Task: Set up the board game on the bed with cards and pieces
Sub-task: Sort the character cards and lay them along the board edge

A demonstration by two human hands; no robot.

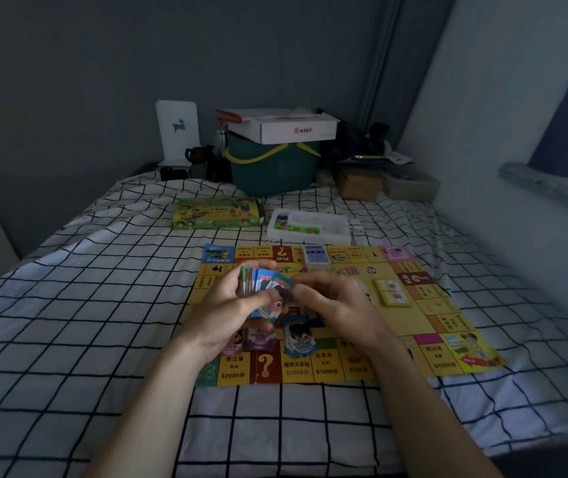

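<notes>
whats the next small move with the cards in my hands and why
Probably lay the front card, which the right hand pinches off the stack in the left hand, beside the character cards already on the board.

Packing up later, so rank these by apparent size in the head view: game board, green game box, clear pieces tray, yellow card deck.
1. game board
2. green game box
3. clear pieces tray, close to the box; farther away, so unsure
4. yellow card deck
</notes>
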